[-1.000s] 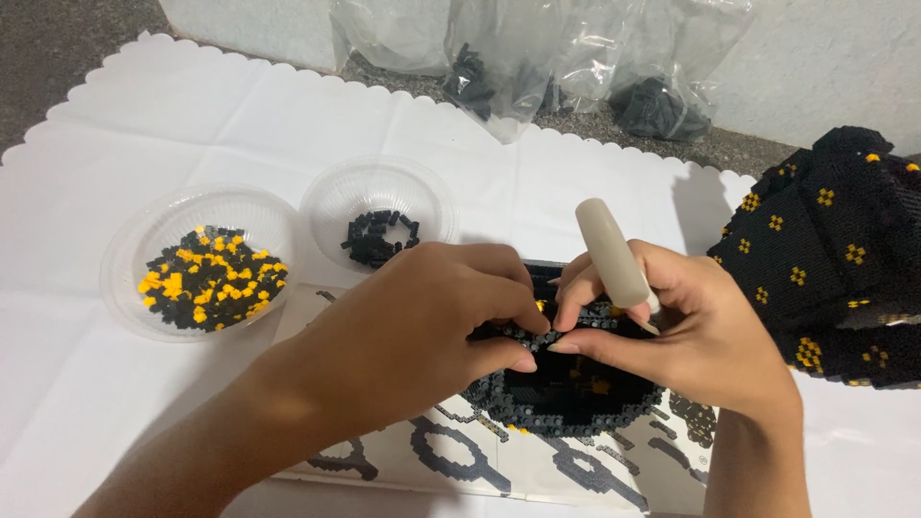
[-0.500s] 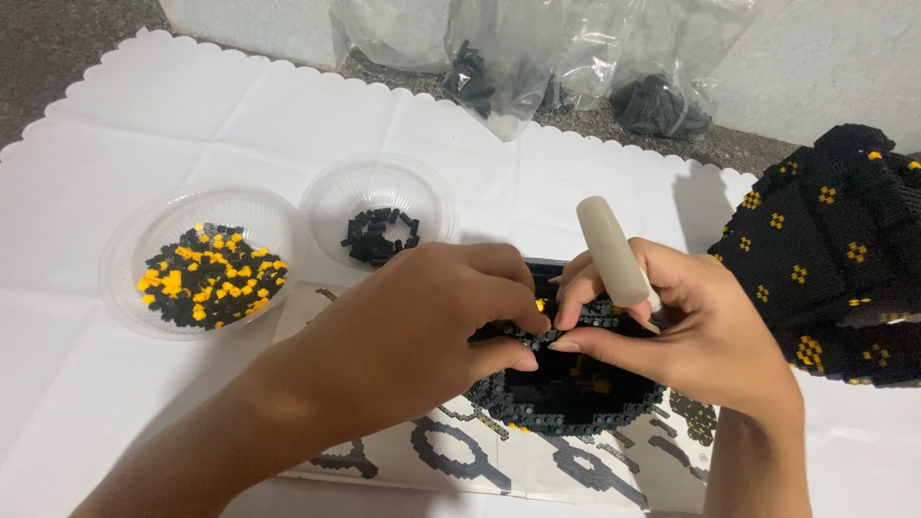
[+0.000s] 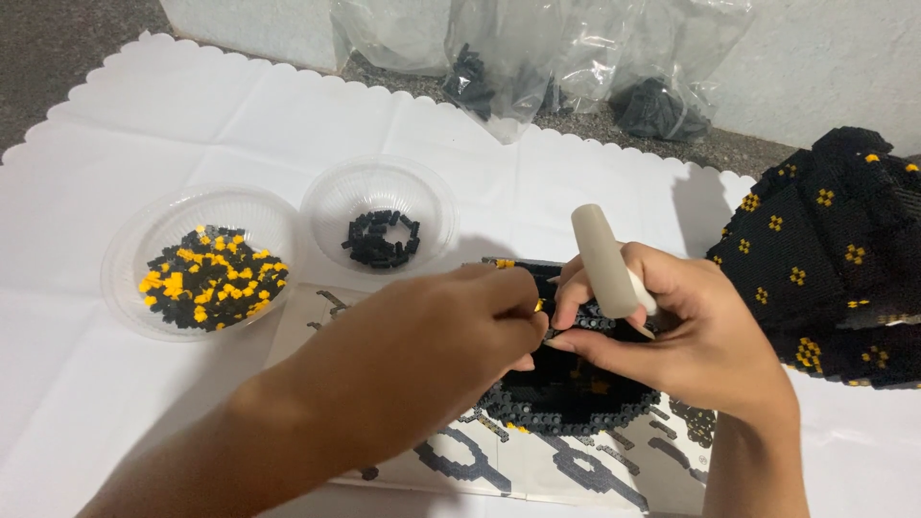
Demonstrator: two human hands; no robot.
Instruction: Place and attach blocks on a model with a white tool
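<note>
Left hand (image 3: 451,331) grip pressed together, fingertips pinched down on black brick build (image 3: 566,388) at centre. Right hand (image 3: 672,336) at 3 o'clock of it, grip pinching same build, grey tool (image 3: 606,264) tucked in palm, pointing up to 12. Build sits on printed instruction sheet (image 3: 499,470) on white surface (image 3: 192,115). At 9 o'clock: clear bowl of black-and-yellow bricks (image 3: 206,278); beside it bowl of black bricks (image 3: 382,240). Large finished black section (image 3: 830,259) at 3 o'clock. Plastic bags (image 3: 537,58) at 12.

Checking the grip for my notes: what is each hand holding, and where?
Right hand holds a beige tool near its lower end; left hand pinches the black brick piece's top edge.
</note>
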